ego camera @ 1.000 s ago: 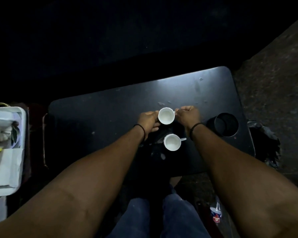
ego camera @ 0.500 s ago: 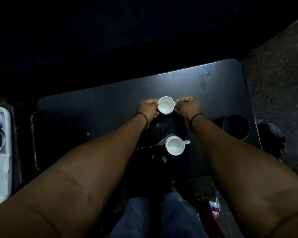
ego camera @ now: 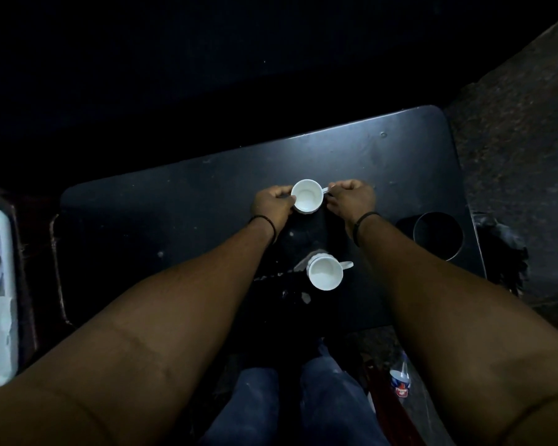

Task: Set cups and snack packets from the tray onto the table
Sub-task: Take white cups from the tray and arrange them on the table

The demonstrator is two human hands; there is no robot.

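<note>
Far white cup (ego camera: 307, 196): upright, mouth up, handle pointing right; mid-table on the dark table (ego camera: 174, 214). Left hand (ego camera: 273, 206) fingers curled against its left wall; right hand (ego camera: 351, 199) fingers pinched on the handle. Near white cup (ego camera: 325, 272): upright, handle pointing right, unheld, well apart toward the near edge. Round recess (ego camera: 438, 235): table's right end.

No legible text anywhere. Only a red-and-white printed patch on the small blue-and-white packet (ego camera: 400, 383) lying on the floor at lower right, too small and dim to read.
</note>
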